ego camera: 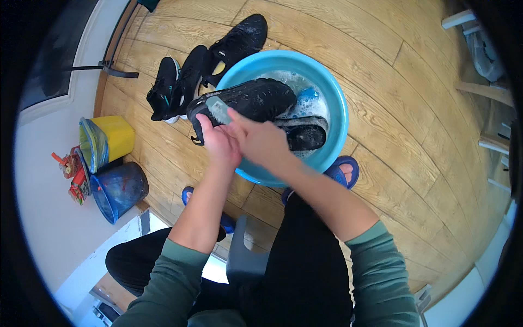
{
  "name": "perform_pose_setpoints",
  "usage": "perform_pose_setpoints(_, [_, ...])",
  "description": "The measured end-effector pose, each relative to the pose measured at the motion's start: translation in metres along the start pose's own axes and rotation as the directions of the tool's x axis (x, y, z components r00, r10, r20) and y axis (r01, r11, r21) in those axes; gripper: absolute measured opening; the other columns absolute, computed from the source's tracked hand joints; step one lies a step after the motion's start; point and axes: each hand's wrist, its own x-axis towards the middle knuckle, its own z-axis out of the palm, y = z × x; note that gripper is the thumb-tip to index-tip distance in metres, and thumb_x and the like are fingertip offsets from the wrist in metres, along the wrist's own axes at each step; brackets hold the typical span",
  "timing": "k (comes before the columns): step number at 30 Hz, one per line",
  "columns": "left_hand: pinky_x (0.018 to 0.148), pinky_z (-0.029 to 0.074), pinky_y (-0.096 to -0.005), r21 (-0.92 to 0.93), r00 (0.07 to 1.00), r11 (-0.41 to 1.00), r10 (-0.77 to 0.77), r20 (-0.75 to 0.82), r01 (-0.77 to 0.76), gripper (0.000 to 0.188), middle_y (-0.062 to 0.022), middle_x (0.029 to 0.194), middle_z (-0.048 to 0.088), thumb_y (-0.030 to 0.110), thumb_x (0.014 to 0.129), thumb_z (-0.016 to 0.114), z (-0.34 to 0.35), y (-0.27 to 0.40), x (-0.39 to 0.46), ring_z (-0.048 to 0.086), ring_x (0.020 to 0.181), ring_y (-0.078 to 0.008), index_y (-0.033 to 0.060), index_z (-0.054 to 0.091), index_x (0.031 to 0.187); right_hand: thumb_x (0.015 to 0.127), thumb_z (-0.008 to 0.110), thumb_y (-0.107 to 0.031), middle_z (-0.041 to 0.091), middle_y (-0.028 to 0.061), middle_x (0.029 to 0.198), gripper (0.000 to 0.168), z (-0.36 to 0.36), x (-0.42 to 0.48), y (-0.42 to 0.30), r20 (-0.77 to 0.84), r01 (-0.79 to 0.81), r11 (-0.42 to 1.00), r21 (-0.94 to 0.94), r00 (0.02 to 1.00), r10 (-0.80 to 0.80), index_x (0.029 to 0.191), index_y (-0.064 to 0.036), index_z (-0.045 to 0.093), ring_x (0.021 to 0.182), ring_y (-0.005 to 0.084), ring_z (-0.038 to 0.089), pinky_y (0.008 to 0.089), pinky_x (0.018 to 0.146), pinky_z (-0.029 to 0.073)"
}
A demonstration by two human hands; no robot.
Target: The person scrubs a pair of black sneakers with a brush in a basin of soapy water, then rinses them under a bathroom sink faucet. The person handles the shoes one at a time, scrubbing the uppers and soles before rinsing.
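My left hand [222, 145] grips a wet black shoe [261, 98] near its heel, holding it above the left part of a light blue plastic basin [341, 118]. In my right hand [263, 141] is a scrub brush [218, 109] with a pale grey-green back and light bristles. The brush is against the shoe's heel end, beside my left thumb. Soapy water [300, 79] with foam fills the basin's bottom. A second black shoe [306, 137] lies in the water, partly hidden by my right hand. Something blue [308, 96] also sits in the suds.
Several black shoes [237, 45] stand on the wood-patterned floor [392, 122] beyond the basin. At the left wall are a yellow bin [118, 137] and a dark blue bucket [126, 190]. A grey plastic stool [247, 261] is between my legs. Wooden furniture legs [484, 92] line the right.
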Motion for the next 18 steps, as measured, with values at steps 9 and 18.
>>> perform_pose_setpoints(9, [0.103,0.042,-0.0403,0.021,0.974,0.983,0.176,0.140,-0.180,0.065,-0.0127,0.125,0.058,0.059,0.097,0.035,0.018,0.001,-0.003,0.055,0.115,-0.0287,0.0048,0.051,0.127,0.095,0.044,-0.049,0.067,0.0216,0.086,0.039,-0.010,-0.008,0.011,-0.072,-0.022,0.984,0.177,0.997,0.035,0.131,-0.039,0.054,0.078,0.0420,0.065,0.0516,0.074,0.053])
perform_pose_setpoints(18, [0.092,0.046,-0.0347,0.612,0.853,0.604,0.445,0.272,-0.510,0.043,-0.0073,0.124,0.057,0.035,0.097,0.056,0.017,0.015,-0.027,0.054,0.110,-0.0191,0.0069,0.050,0.129,0.098,0.039,-0.039,0.068,0.0193,0.089,0.038,-0.018,0.051,0.105,-0.135,-0.341,0.888,-0.307,0.940,0.314,0.133,-0.031,0.051,0.084,0.0388,0.066,0.0488,0.077,0.052])
